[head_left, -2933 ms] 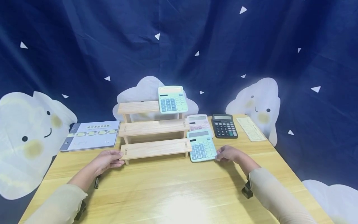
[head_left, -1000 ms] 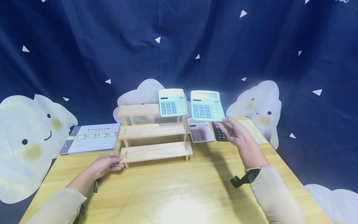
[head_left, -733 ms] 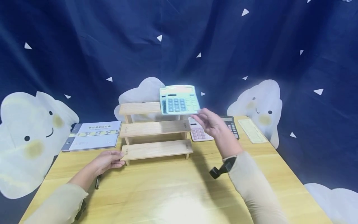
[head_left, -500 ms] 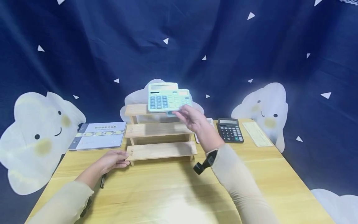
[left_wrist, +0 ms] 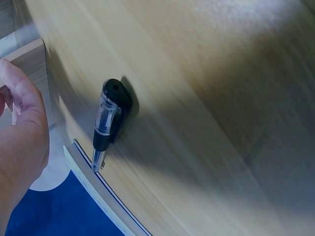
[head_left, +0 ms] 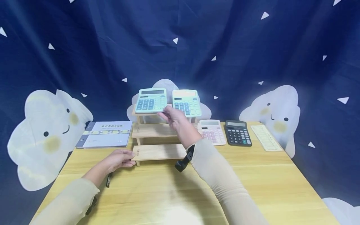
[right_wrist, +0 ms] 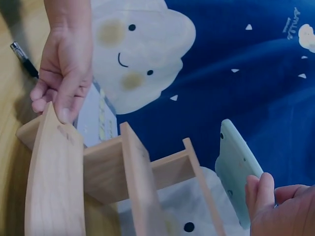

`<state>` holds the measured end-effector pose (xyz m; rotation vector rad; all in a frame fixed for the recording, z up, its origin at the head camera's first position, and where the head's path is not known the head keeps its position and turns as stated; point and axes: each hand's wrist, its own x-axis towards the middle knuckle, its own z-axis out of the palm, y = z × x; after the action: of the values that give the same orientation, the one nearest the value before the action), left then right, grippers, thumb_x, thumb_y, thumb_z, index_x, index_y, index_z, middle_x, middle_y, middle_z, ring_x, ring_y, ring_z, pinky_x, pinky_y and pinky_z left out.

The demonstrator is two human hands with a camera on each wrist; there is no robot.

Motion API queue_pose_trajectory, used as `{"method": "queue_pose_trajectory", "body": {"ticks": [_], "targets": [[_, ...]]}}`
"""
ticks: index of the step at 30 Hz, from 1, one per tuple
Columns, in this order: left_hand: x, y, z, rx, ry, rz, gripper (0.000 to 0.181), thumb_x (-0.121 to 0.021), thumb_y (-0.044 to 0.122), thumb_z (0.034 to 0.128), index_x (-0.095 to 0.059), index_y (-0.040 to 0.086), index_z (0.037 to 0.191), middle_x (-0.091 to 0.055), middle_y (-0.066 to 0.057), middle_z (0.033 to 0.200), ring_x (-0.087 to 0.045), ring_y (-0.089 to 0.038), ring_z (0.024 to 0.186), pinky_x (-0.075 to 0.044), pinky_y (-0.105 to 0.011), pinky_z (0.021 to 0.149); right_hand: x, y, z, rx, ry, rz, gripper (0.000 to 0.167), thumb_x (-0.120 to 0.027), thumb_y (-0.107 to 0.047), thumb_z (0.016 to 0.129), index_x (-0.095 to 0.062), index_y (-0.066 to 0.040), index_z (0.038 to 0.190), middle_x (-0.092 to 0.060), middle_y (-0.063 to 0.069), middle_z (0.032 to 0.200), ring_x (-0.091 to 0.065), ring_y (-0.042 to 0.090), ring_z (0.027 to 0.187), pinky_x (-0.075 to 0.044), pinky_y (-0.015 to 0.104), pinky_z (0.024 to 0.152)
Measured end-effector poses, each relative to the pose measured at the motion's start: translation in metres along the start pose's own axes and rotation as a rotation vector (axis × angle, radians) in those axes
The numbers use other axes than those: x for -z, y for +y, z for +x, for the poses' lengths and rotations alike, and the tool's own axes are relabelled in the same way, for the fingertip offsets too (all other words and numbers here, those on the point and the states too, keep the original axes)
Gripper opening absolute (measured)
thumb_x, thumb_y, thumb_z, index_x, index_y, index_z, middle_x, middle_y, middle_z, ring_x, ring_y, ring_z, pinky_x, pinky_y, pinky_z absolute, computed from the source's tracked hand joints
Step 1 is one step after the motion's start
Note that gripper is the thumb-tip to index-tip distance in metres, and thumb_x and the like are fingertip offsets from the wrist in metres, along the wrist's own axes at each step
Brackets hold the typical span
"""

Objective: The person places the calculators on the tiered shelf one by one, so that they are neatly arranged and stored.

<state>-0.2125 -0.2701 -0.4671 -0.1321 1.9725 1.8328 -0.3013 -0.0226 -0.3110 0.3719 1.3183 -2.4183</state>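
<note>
My right hand (head_left: 177, 120) pinches the lower right corner of a mint-green calculator (head_left: 151, 101), tilted back at the left part of the top tier; in the right wrist view its back edge (right_wrist: 238, 164) stands just beyond that tier. Whether it touches the wood, I cannot tell. A matching green calculator (head_left: 187, 102) leans on the tier's right part. The three-tier wooden stand (head_left: 157, 152) has its bottom step's left end gripped by my left hand (head_left: 119, 159), thumb on top. That grip shows also in the right wrist view, with the thumb over the board (right_wrist: 54, 182).
Right of the stand lie a pink calculator (head_left: 212, 132), a black calculator (head_left: 238, 133) and a paper slip (head_left: 265, 138). A ledger book (head_left: 107, 134) lies at the left. A pen (left_wrist: 108, 115) lies near the table's left edge. A dark blue curtain (head_left: 197, 37) hangs behind.
My right hand has lifted the green calculator from the table beside the stand and carried it up and left, past the other green one, to the top tier's left. The left hand keeps its grip.
</note>
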Motion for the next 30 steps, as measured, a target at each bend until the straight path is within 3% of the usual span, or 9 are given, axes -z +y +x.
{"method": "queue_pose_trajectory", "body": {"ticks": [7, 14, 17, 21, 30], "targets": [[0.000, 0.000, 0.002, 0.012, 0.004, 0.003, 0.057, -0.054, 0.009, 0.0945, -0.025, -0.022, 0.133, -0.063, -0.011, 0.089, -0.067, -0.015, 0.075, -0.059, -0.027, 0.074, 0.002, 0.010, 0.004, 0.031, 0.017, -0.020, 0.036, -0.047, 0.010, 0.085, -0.055, 0.011, 0.119, -0.061, 0.024, 0.116, -0.063, 0.028, 0.104, -0.057, 0.017, 0.075], [0.000, 0.002, 0.003, 0.015, 0.003, 0.004, 0.059, -0.055, 0.009, 0.0941, -0.025, -0.022, 0.133, -0.063, -0.013, 0.093, -0.067, -0.017, 0.077, -0.059, -0.028, 0.075, 0.005, 0.021, 0.004, 0.067, 0.088, -0.057, 0.032, -0.051, 0.007, 0.083, -0.058, 0.009, 0.115, -0.068, 0.014, 0.085, -0.070, 0.015, 0.068, -0.057, 0.017, 0.070], [-0.001, 0.002, 0.003, 0.014, 0.002, 0.001, 0.059, -0.056, 0.009, 0.0939, -0.025, -0.021, 0.134, -0.063, -0.012, 0.091, -0.067, -0.017, 0.076, -0.059, -0.028, 0.075, 0.004, 0.027, 0.002, 0.069, 0.091, -0.018, 0.031, -0.052, 0.005, 0.087, -0.057, 0.006, 0.118, -0.066, 0.012, 0.077, -0.068, 0.012, 0.062, -0.057, 0.019, 0.071], [0.000, 0.002, 0.003, 0.014, -0.002, -0.001, 0.057, -0.055, 0.009, 0.0943, -0.026, -0.021, 0.133, -0.063, -0.010, 0.089, -0.067, -0.016, 0.075, -0.059, -0.028, 0.074, 0.003, 0.034, 0.000, 0.070, 0.091, 0.024, 0.029, -0.050, 0.003, 0.091, -0.056, 0.006, 0.119, -0.065, 0.012, 0.078, -0.068, 0.013, 0.066, -0.057, 0.020, 0.076], [0.001, 0.000, 0.004, 0.013, -0.014, -0.008, 0.054, -0.054, 0.008, 0.0944, -0.028, -0.021, 0.132, -0.063, -0.009, 0.089, -0.066, -0.015, 0.075, -0.059, -0.027, 0.074, 0.005, 0.044, 0.003, -0.062, 0.082, 0.131, 0.025, -0.055, -0.002, 0.092, -0.058, 0.007, 0.115, -0.063, 0.014, 0.088, -0.067, 0.020, 0.094, -0.055, 0.017, 0.079]]}}
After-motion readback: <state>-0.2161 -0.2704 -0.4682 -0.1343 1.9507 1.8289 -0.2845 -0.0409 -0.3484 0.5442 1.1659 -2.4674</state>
